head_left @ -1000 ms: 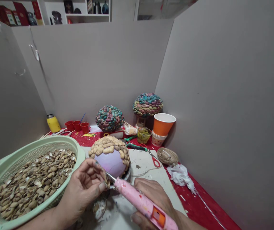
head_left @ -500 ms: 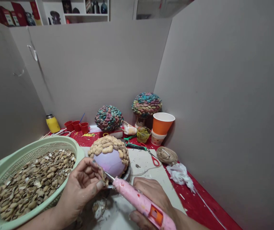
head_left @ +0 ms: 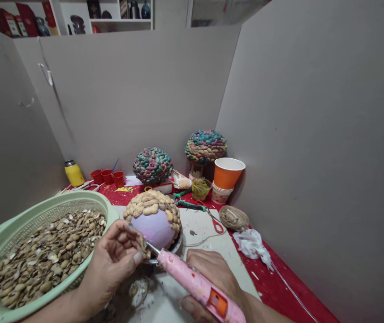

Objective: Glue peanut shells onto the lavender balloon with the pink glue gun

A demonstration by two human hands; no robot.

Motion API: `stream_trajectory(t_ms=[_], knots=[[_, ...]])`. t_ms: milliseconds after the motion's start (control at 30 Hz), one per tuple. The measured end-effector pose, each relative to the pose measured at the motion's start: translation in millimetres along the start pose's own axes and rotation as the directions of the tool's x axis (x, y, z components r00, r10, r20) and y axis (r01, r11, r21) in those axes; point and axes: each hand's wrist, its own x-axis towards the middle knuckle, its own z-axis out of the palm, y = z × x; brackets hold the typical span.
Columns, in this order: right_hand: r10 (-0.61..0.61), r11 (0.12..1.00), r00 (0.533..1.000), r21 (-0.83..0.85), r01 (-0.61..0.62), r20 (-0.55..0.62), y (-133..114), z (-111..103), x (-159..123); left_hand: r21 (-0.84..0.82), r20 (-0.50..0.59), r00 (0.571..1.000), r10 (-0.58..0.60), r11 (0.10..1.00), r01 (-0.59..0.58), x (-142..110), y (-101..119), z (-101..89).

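My left hand pinches a peanut shell between thumb and fingertips, in front of the dome. Gripped in my right hand is a pink hot glue gun with an orange switch; its metal nozzle points left and meets the shell or comes very near it. Just beyond stands a purple dome, its top and right side covered with peanut shells while the front is bare purple. It rests in a dark round dish, mostly hidden. A green basket holding many loose shells stands by my left forearm.
A pale board lies on the red cloth. To the right are scissors, a twine roll and a white plastic bag. Two coloured shell-covered domes, paper cups and red cups stand behind. Grey panels enclose the table.
Both hands stay almost in place; the shell in my left hand has tilted slightly at the glue gun's nozzle. The dome and basket have not moved.
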Motion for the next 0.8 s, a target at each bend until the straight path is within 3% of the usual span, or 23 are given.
stream_trajectory(t_ms=[800], knots=[[-0.019, 1.0, 1.0, -0.024, 0.019, 0.002, 0.5, -1.2, 1.5, 0.002, -0.042, 0.999, 0.028, 1.0, -0.028, 1.8, -1.9, -1.4]])
